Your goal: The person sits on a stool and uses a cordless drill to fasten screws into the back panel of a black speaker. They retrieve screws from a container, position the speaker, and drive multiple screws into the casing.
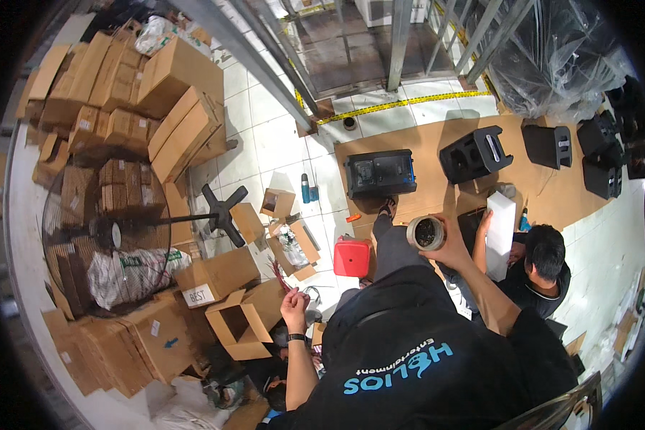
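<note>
Container point(410, 235) held up, dark bits point(426, 231) inside

Your right hand point(450, 246) wraps the container's side — it is picked up, its contents not used up. Your left hand point(294, 310) is bunched well apart; whether it pinches anything, I cannot tell. Beyond the container, a black speaker point(380, 174) lies on the cardboard sheet point(428, 147) — neither hand touches it.

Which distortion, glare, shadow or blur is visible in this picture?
Head view throughout: fisheye bending near the black border; glare on the floor tiles at right; shadow beside a tilted black speaker; round container in the right hand fairly sharp.
</note>
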Tool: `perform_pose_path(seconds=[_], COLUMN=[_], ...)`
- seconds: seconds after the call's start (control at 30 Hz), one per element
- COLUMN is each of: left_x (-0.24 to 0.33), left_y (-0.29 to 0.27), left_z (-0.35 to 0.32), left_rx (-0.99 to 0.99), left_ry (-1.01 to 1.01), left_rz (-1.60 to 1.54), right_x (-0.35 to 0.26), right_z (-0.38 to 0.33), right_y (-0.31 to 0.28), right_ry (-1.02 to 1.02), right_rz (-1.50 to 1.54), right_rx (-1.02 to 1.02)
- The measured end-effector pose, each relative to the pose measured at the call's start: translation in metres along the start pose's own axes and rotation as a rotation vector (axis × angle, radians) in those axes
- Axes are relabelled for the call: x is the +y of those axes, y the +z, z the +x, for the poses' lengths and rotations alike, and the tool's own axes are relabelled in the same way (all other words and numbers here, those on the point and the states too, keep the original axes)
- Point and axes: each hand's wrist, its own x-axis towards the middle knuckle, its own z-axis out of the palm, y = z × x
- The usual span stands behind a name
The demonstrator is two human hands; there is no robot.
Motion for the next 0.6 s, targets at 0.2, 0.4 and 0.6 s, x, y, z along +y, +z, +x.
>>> perform_pose_path(seconds=[0.2, 0.4, 0.6], left_x=[0.089, 0.193, 0.288], left_y=[0.110, 0.251, 0.368], left_z=[0.062, 0.075, 0.065], left_rx=[-0.096, -0.219, -0.527], left_ry=[0.000, -0.030, -0.002], left_rz=[0.128, 0.036, -0.182], right_x=[0.012, 0.018, 0.010], right_z=[0.083, 0.118, 0.125], right_y=[-0.051, -0.096, -0.104], right_ry=[0.129, 0.087, 0.070], right_rz=[0.205, 0.105, 0.101], right_rx=[0.107, 0.262, 0.369])
